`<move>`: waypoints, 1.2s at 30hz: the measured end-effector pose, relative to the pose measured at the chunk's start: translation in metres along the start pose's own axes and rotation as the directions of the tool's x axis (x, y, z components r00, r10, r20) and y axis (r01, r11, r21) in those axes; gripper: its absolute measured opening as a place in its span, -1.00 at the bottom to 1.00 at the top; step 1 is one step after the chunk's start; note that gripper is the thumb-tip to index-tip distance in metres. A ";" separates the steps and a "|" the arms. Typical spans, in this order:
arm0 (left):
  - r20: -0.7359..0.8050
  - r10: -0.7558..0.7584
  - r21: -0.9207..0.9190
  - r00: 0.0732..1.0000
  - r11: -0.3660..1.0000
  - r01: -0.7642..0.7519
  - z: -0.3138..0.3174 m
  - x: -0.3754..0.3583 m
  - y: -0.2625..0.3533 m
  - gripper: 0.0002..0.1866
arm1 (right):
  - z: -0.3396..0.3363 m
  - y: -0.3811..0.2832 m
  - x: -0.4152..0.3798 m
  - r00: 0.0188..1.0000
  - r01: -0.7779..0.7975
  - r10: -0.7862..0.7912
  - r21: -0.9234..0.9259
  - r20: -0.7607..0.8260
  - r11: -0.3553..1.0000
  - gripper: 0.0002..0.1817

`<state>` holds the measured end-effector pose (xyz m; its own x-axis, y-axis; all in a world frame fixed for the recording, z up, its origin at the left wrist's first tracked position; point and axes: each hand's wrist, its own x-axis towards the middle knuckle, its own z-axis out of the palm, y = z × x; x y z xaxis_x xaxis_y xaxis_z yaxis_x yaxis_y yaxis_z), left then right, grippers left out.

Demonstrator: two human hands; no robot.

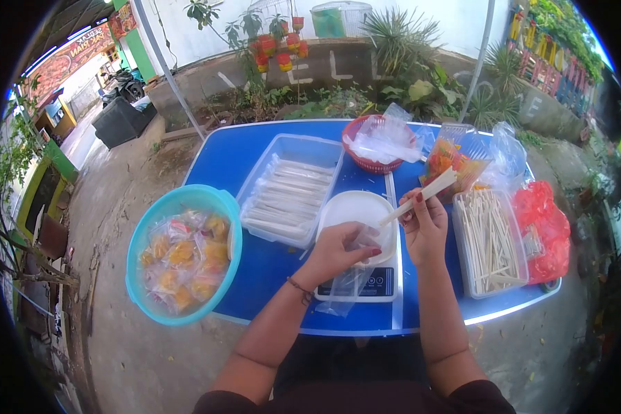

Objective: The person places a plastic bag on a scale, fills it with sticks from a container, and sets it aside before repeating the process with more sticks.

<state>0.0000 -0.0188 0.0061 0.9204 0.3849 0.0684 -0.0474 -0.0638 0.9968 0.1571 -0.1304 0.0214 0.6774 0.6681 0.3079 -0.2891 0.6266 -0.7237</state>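
My left hand (339,254) pinches a thin clear plastic bag (350,288) that hangs down over the front of a white kitchen scale (388,293). In my right hand (424,224) is a small bundle of pale sticks (431,191), tilted, its lower left end close to the mouth of the bag. The scale's round white plate (334,210) lies beneath both hands. Right of my right hand, a clear box (467,279) holds many loose pale sticks. Left of the scale, another clear box (255,172) holds rows of wrapped stick packs (290,196).
A turquoise basin (136,265) with bagged yellow food stands at the left of the blue table (221,148). Behind the scale are a red basket (372,164) of plastic bags and packets with orange contents (448,162). A red plastic bag (548,231) lies at the right edge.
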 end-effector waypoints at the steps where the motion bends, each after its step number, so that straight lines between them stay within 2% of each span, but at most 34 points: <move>1: 0.005 -0.005 0.005 1.000 1.000 0.005 0.001 -0.001 -0.001 -0.65 | 0.000 0.001 -0.002 1.000 -0.017 0.017 -0.008 -0.012 1.000 -0.78; 6: 0.015 -0.001 -0.020 1.000 1.000 0.001 0.002 -0.001 0.002 -0.64 | -0.001 0.005 -0.003 0.998 -0.053 0.052 -0.028 -0.045 0.998 -0.78; 9: -0.003 0.057 -0.015 0.998 0.998 -0.057 0.001 -0.001 -0.001 -0.63 | -0.002 0.005 -0.003 0.996 -0.083 0.079 -0.095 -0.043 0.992 -0.77; 12: -0.036 0.074 0.065 0.997 0.995 -0.072 0.000 0.000 -0.003 -0.59 | -0.002 0.005 -0.003 0.993 -0.113 0.108 -0.148 -0.042 0.982 -0.78; 16: -0.016 0.018 -0.029 1.000 0.999 -0.018 -0.003 0.001 0.000 -0.56 | -0.001 0.004 -0.004 0.993 -0.116 0.119 -0.159 0.005 0.980 -0.77; 18: 0.002 0.021 -0.049 1.000 0.999 -0.021 -0.004 0.000 0.000 -0.55 | 0.002 0.006 -0.005 0.995 -0.101 0.097 -0.238 -0.028 0.966 -0.77; 21: -0.014 0.044 -0.056 0.999 0.997 -0.044 0.000 -0.002 0.004 -0.61 | 0.002 0.006 -0.005 0.996 -0.086 0.075 -0.325 -0.047 0.942 -0.76; 24: -0.045 -0.008 -0.156 0.999 0.988 0.001 -0.001 0.002 -0.003 -0.68 | 0.003 0.004 -0.004 0.996 -0.086 0.084 -0.383 -0.021 0.920 -0.76; 27: -0.096 0.015 -0.057 0.995 0.998 -0.021 -0.003 0.003 -0.006 -0.71 | 0.003 0.004 -0.005 0.991 -0.105 0.130 -0.410 0.032 0.906 -0.77; 31: -0.130 -0.002 -0.096 0.991 0.995 -0.011 -0.004 0.003 -0.003 -0.73 | 0.006 0.010 -0.007 0.986 -0.053 0.118 -0.453 0.116 0.890 -0.78; 36: -0.187 0.000 -0.104 0.982 0.994 -0.020 -0.006 0.004 -0.006 -0.74 | 0.004 0.010 -0.009 0.965 -0.148 0.236 -0.506 0.114 0.850 -0.77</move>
<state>0.0014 -0.0117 0.0004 0.8314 0.5506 0.0752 -0.1063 0.0247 0.9940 0.1455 -0.1287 0.0138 0.5088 0.8381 0.1969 -0.0039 0.2309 -0.9730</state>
